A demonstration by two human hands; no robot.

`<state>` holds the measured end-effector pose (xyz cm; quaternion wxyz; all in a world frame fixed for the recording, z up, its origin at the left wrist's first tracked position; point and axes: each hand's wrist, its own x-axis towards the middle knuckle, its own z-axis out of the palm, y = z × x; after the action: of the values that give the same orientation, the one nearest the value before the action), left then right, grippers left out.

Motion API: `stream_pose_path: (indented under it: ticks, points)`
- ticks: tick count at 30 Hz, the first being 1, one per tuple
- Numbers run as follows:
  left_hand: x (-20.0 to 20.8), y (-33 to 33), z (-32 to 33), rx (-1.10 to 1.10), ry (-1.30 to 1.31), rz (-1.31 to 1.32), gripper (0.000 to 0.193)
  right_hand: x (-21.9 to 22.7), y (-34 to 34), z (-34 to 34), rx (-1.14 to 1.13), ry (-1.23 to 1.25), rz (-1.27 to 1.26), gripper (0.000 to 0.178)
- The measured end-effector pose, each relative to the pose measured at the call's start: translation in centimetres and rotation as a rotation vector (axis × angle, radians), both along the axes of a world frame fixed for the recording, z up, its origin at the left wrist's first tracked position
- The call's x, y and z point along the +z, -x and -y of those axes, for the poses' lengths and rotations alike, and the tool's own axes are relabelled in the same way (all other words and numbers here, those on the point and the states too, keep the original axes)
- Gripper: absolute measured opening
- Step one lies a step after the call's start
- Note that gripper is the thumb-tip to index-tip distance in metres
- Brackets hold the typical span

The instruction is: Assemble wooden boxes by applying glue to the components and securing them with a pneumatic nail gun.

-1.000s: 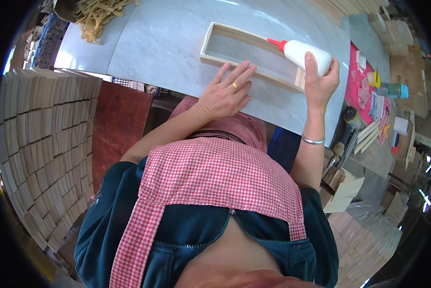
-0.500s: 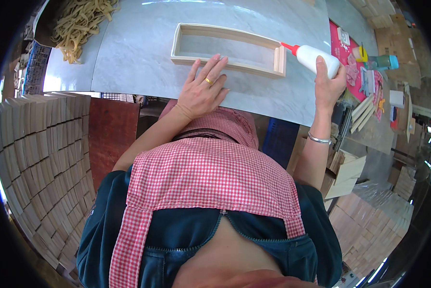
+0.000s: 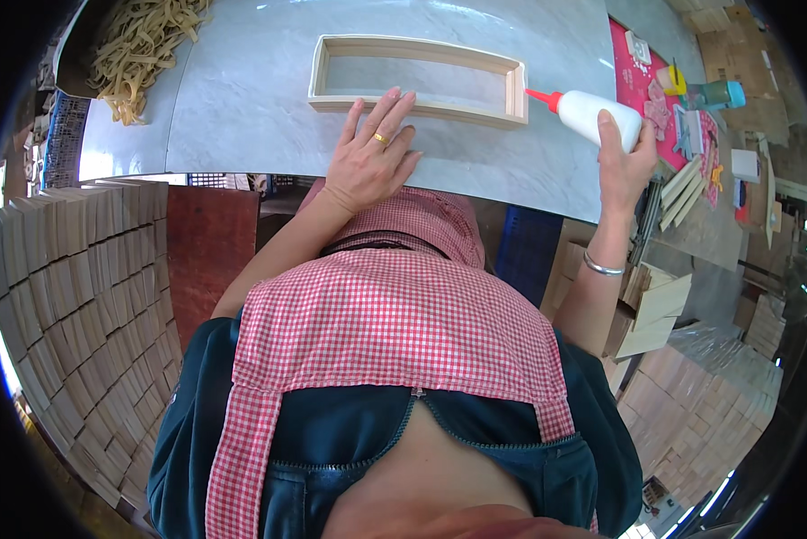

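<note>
A long pale wooden frame [image 3: 421, 47] lies flat on the grey marbled table [image 3: 242, 99]. My left hand [image 3: 372, 153], wearing a ring, rests flat on the table with its fingertips touching the frame's near rail. In my right hand [image 3: 624, 162] is a white glue bottle [image 3: 592, 117] with a red nozzle. The nozzle tip sits just beside the frame's right end. A silver bangle circles my right wrist.
A heap of tan rubber bands [image 3: 143, 45] lies at the table's far left. Stacked wooden slats [image 3: 71, 296] fill the left side. A red mat [image 3: 664, 99] with small parts and a teal bottle [image 3: 716, 93] lies at right, with wood pieces [image 3: 655, 305] below.
The frame has shifted left in view and now lies more level. My right hand has brought the glue bottle's nozzle to the frame's right end. My left hand stays on the near rail.
</note>
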<state>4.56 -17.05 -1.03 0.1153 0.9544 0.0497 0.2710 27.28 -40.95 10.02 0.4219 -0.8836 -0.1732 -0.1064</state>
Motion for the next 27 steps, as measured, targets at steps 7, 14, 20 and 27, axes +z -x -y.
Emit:
stream_pose_path:
  ticks: [7,14,20,27]
  points:
    - [0.0,0.3,-0.3,0.002,0.019,0.081,0.022,1.8,2.9,0.7,0.058,-0.016,-0.085,0.05]
    - [-0.3,0.0,-0.6,-0.074,-0.066,0.122,0.025,0.5,8.9,-8.5,0.334,-0.353,-0.383,0.05]
    - [-0.8,0.2,-0.7,-0.081,-0.043,0.031,0.032,-2.6,11.2,-15.5,0.529,-0.345,-0.297,0.049]
    - [-0.9,0.4,-1.0,-0.082,-0.055,0.049,0.034,-1.9,11.3,-15.3,0.509,-0.253,-0.258,0.05]
